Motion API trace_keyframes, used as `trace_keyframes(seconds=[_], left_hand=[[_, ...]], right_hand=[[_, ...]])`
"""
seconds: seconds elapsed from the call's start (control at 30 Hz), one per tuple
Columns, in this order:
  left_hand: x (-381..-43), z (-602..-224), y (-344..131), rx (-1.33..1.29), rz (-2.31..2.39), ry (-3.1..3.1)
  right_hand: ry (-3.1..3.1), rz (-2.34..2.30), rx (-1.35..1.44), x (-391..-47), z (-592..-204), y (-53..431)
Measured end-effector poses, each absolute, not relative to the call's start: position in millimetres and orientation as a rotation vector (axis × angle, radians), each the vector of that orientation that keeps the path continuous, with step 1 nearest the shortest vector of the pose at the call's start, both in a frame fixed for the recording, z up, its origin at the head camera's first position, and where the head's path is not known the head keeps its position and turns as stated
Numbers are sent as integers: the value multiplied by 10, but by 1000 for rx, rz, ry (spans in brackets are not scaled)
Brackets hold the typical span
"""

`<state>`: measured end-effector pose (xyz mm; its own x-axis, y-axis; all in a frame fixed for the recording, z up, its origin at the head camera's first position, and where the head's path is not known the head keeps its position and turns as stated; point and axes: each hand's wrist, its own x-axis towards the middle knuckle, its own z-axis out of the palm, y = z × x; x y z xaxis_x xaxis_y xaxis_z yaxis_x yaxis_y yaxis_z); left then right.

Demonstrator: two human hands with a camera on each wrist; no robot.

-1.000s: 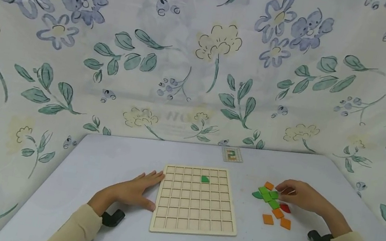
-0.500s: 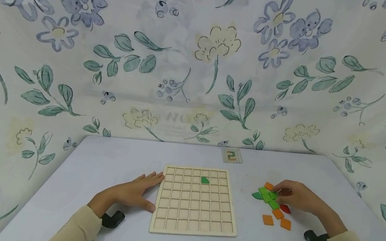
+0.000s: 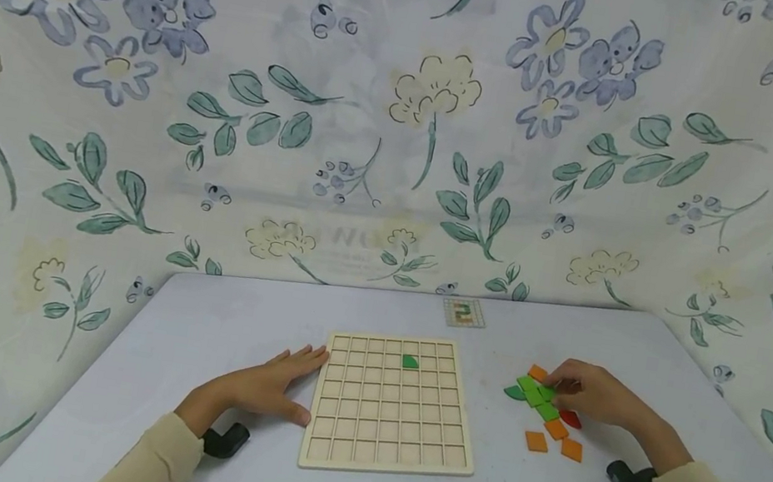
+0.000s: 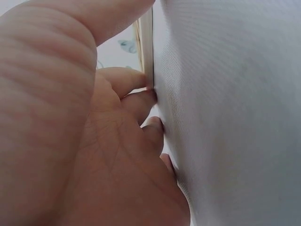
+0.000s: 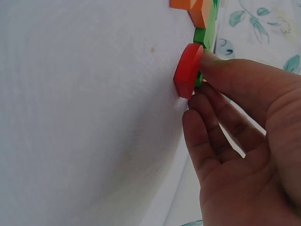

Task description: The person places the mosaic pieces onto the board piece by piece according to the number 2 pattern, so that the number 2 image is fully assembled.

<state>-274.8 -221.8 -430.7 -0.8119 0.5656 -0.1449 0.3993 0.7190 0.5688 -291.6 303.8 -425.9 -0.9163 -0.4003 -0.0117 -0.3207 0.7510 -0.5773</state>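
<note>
A pale wooden grid board (image 3: 371,407) lies on the table, with one green rounded-corner piece (image 3: 410,361) in a cell of an upper row. My left hand (image 3: 269,382) rests on the table, fingers spread, its fingertips and thumb at the board's left edge. On the right, my right hand (image 3: 597,394) is at a small pile of coloured tiles. Its thumb and fingertips pinch a green tile (image 5: 199,79), mostly hidden behind a red curved piece (image 5: 188,70) in the right wrist view. Other green tiles (image 3: 530,388) lie beside its fingertips.
Several orange tiles (image 3: 537,441) lie in front of and behind the green ones, and a dark green leaf-shaped piece (image 3: 515,392) is at the pile's left. A small pattern card (image 3: 464,312) lies near the table's back edge. A floral cloth (image 3: 401,151) hangs behind.
My right hand has shifted slightly left, further over the green tiles, then nearly stopped. My left hand and the board stay in place.
</note>
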Motion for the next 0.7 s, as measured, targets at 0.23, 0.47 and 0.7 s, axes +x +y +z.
trace_keyframes(seconds=[0.23,0.47,0.7], left_hand=[[-2751,-4308,-2222,768,759,2614],[-2756,-4317,-2221,772,761,2611],[-2751,-4313,-2218,766,762,2613]], right_hand=[[2814,-864,-614,-2936,-4255,3030],[2803,-860,-598,-2961,-4286,3038],[2806,-849,-608,-2965,-4279,3036]])
